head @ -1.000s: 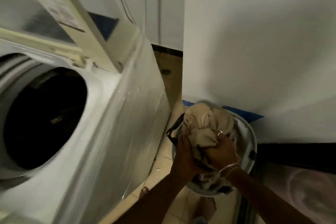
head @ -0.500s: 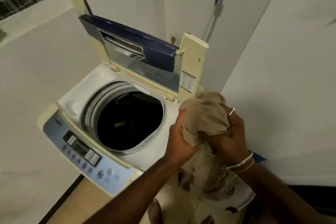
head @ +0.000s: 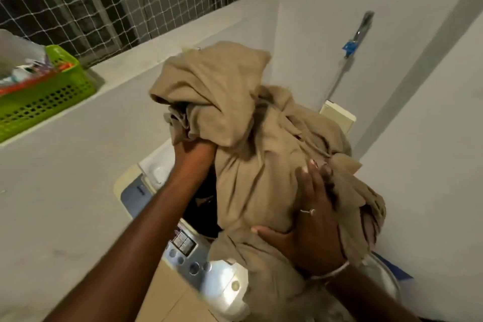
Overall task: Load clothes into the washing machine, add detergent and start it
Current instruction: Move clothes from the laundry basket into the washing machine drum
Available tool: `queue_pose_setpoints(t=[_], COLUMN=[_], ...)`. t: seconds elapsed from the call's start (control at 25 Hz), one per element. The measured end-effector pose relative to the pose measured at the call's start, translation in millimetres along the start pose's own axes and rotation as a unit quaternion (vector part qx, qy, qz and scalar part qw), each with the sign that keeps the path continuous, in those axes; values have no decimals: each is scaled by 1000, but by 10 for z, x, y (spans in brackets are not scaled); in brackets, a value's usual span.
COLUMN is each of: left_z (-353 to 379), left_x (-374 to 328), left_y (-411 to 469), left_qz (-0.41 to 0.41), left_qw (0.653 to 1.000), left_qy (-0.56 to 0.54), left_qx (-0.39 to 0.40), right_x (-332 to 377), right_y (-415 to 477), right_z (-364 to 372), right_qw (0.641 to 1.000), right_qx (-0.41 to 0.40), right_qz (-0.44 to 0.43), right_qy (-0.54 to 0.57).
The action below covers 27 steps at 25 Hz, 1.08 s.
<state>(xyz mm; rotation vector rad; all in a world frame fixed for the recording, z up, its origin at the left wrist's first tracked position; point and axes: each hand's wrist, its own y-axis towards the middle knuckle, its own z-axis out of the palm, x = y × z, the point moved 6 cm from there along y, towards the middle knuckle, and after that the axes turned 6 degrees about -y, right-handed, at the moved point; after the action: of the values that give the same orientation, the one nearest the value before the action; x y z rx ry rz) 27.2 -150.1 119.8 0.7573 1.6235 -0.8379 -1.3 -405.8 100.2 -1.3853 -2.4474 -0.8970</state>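
At far left on the ledge, only a green basket (head: 44,97), well apart from the work. Toward the middle, above the dark mouth of the washing machine (head: 183,248), held high: the beige clothes (head: 248,138), one big soft bundle. Gripped from below by the left hand (head: 192,150), fingers buried in a fold. Supported further right by the right hand (head: 311,225), fingers (head: 308,178) spread wide and flat on the cloth, thumb beneath. Looks light but bulky and limp, with loose ends hanging; better to hold under the mass, not by an edge.
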Motion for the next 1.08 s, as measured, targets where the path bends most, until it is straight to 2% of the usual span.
queue_pose_setpoints(t=[0.04, 0.08, 0.12, 0.16, 0.28, 0.36, 0.4, 0.52, 0.6, 0.64, 0.72, 0.76, 0.88, 0.96, 1.08], left_z=[-78, -201, -313, -366, -290, -246, -243, -164, -101, -63, 40, 85, 290, 476, 711], left_x=[-56, 75, 291, 535, 1261, 1622, 1783, 2057, 2136, 2145, 2085, 2025, 1737, 1583, 1485], left_y=[79, 221, 380, 508, 594, 531, 500, 341, 182, 110, 21, 17, -29, -152, -304], left_qz=[45, 37, 19, -6, -148, -191, -204, -175, -193, -202, -191, -156, 15, 102, 121], left_qw=[995, 981, 975, 974, 988, 977, 968, 947, 947, 951, 960, 967, 976, 958, 942], left_qy=[-89, -172, -182, -184, -37, 89, 134, 231, 175, 134, 88, 96, 128, 169, 164], left_qx=[-26, -77, -126, -133, -23, 38, 51, 142, 186, 192, 185, 175, 177, 207, 268], right_x=[64, 138, 191, 205, 55, 56, 129, 501, 587, 524, 283, 138, -218, -404, -598], right_y=[67, 142, 222, 295, 360, 348, 376, 469, 448, 419, 363, 334, 167, -23, -271], right_z=[174, 374, 600, 876, 1771, 2170, 2266, 2228, 1991, 1878, 1592, 1447, 1088, 950, 908], right_qw=[999, 996, 991, 984, 941, 903, 897, 926, 940, 942, 944, 945, 945, 945, 939], right_qx=[13, 33, 61, 104, 278, 375, 391, 317, 240, 221, 216, 212, 204, 220, 255], right_qz=[-2, -11, -19, -19, -5, -26, -52, -161, -204, -199, -137, -97, -6, 62, 174], right_qy=[-40, -78, -113, -145, -194, -208, -199, -127, -133, -154, -208, -228, -255, -234, -148])
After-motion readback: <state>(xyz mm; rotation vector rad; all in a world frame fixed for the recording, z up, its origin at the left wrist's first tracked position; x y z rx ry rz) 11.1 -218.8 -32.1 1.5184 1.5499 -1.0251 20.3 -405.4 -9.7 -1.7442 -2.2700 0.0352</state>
